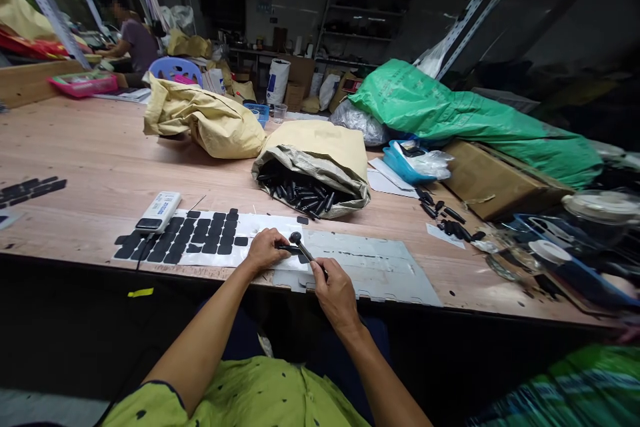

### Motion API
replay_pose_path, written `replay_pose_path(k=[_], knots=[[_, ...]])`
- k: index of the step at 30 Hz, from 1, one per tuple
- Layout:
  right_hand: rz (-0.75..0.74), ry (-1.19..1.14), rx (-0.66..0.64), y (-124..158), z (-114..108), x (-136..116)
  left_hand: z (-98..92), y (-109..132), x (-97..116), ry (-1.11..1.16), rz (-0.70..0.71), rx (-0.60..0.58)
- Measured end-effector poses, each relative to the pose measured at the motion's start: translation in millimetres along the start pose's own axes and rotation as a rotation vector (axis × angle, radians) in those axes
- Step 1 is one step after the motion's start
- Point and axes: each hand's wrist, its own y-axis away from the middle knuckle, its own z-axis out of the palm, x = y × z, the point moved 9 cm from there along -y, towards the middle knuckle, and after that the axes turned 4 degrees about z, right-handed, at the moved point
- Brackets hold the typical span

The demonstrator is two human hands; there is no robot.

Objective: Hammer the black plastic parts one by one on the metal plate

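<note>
My right hand is closed round the handle of a small hammer-like tool with a dark, rounded head. My left hand pinches a slim black piece against the work surface, just beneath the tool's head. Both hands are over the seam between a white sheet and a grey metal plate. Rows of flat black rounded pieces cover the white sheet left of my left hand. What my left fingertips cover is hidden.
An open sack of black parts lies ahead on the wooden table, beside another yellow sack. A white box-shaped device with a cable sits left. Loose black parts and a cardboard box are right. A person sits far left.
</note>
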Motion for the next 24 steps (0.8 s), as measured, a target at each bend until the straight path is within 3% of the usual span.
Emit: replay_pose_path(k=[9,16,20,24], knots=[[0.062,0.022,-0.027,0,-4,17,-2.3,1,2,0.020,0.011,0.044],[0.128,0.222,0.113,-37,-27,42,-2.9,3,4,0.010,0.019,0.024],[0.050,0.445,0.135,-55,-27,60,-1.8,3,5,0.003,0.032,-0.003],[-0.026,0.518,0.162,-59,-22,70,0.4,1,3,-0.007,0.042,-0.033]])
